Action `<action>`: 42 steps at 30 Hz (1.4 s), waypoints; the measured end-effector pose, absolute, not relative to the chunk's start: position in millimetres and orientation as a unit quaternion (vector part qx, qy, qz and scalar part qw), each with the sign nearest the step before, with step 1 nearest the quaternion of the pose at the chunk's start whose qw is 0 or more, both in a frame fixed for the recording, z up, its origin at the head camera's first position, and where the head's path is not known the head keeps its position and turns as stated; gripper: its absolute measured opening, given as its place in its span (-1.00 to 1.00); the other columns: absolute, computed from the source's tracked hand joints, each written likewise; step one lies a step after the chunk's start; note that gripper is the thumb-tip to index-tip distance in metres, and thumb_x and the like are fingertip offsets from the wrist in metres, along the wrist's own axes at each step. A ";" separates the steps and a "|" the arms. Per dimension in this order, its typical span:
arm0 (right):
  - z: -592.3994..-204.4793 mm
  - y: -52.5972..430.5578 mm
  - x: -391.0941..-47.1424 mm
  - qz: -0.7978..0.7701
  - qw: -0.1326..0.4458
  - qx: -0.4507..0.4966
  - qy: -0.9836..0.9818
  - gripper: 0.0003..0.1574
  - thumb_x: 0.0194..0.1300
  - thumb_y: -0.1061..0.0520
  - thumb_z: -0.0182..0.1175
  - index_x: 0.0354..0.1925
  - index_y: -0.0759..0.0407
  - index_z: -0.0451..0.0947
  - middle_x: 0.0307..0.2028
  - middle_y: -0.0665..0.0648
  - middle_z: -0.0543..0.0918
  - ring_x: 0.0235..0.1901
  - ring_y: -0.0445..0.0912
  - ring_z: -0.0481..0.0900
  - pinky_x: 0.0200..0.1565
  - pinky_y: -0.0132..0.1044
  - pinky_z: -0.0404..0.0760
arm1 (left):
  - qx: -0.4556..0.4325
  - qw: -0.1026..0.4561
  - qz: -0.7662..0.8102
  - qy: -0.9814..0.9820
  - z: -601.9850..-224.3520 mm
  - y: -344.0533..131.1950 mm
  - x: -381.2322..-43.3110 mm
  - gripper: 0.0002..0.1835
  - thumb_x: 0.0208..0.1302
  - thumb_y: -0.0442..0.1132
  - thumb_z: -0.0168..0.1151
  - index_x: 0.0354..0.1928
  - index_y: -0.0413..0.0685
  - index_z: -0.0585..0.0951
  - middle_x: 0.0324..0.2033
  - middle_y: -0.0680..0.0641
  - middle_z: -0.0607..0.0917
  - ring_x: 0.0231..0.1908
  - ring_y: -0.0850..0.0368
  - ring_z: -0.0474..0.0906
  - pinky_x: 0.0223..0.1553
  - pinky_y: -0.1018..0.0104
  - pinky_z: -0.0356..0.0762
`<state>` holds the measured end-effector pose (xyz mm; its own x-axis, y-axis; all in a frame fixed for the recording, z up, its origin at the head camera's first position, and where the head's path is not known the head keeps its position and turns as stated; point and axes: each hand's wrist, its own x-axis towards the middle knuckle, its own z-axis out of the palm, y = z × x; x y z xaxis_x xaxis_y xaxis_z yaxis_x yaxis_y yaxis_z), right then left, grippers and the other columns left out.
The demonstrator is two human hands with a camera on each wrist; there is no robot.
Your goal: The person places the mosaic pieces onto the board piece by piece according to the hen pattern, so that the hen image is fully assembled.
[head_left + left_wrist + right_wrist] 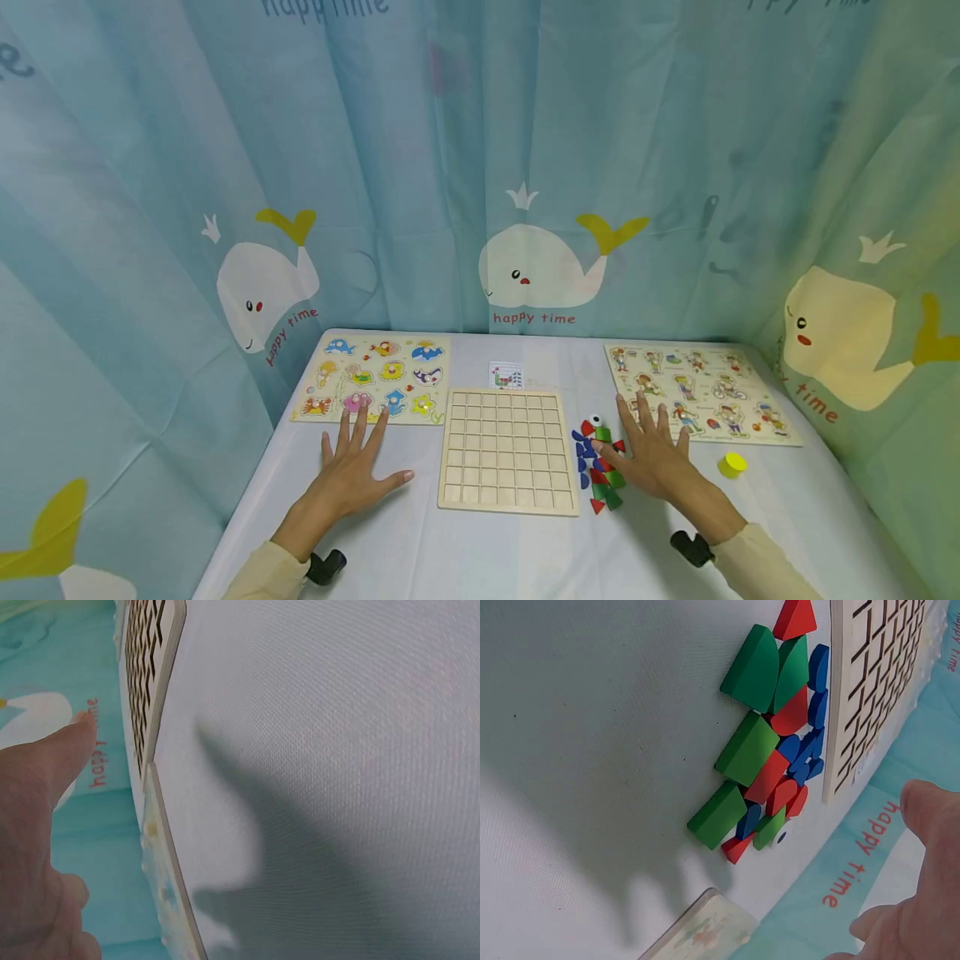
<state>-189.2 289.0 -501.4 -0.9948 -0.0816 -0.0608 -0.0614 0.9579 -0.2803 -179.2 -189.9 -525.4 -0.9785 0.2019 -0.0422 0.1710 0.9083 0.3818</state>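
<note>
My left hand [352, 477] holds nothing, its fingers spread and reaching over the lower edge of a sea-animal puzzle board [444, 343]. Its shadow falls on the white tablecloth in the left wrist view. Also spread and holding nothing, my right hand [654, 458] is beside a cluster of coloured blocks, its thumb overlapping them in the head view. The cluster has green blocks [747, 748], red blocks [766, 776], small blue blocks [818, 667] and a white round piece [596, 420] with a dark dot. Between the hands lies a wooden grid board [507, 457] with bare square cells.
Behind my right hand lies a second puzzle board [787, 437] with small figures. A yellow cylinder [732, 465] stands to the right. Beyond the grid board is a small printed card [506, 376]. A blue whale-print curtain [420, 167] hangs around the table.
</note>
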 end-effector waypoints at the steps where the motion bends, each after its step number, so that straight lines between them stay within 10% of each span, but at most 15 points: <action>1: -502.2 288.7 -188.9 -0.141 0.037 -0.036 0.989 0.34 0.39 -0.55 0.15 0.69 0.23 -0.09 0.63 0.54 -0.15 0.50 0.71 -0.23 0.32 0.79 -0.26 | 0.096 0.041 0.192 0.976 -525.7 -190.0 -178.9 0.23 0.24 0.47 0.31 0.72 0.06 -0.05 0.69 -0.29 -0.29 0.64 -0.46 -0.43 0.43 -0.72 -0.37; 12: -503.2 294.0 -193.8 -0.156 0.023 -0.043 0.987 0.20 0.46 -0.23 0.28 0.66 0.33 -0.08 0.60 0.59 -0.09 0.51 0.63 -0.08 0.37 0.74 -0.15 | 0.108 0.007 0.198 0.974 -533.2 -191.1 -177.6 0.20 0.24 0.43 0.33 0.71 -0.02 0.04 0.68 -0.33 -0.21 0.64 -0.45 -0.34 0.47 -0.66 -0.29; 18: -504.8 303.9 -203.1 -0.156 -0.005 -0.061 0.986 0.10 0.46 0.00 0.34 0.63 0.41 -0.03 0.54 0.64 0.06 0.43 0.59 0.21 0.35 0.61 0.23 | 0.111 0.007 0.195 0.974 -534.9 -190.8 -180.2 0.16 0.27 0.41 0.32 0.70 -0.03 0.07 0.68 -0.34 -0.19 0.65 -0.43 -0.31 0.52 -0.60 -0.26; 42: -524.6 303.6 -225.7 -0.146 0.028 -0.067 0.987 -0.48 0.34 0.11 0.45 0.15 0.36 0.61 -0.06 0.34 0.63 -0.10 0.21 0.57 -0.01 0.26 0.58 | 0.192 0.098 0.225 0.950 -552.3 -158.1 -178.5 -0.06 0.48 0.27 0.19 0.69 -0.03 0.12 0.68 -0.19 0.06 0.66 -0.26 -0.04 0.63 -0.25 0.03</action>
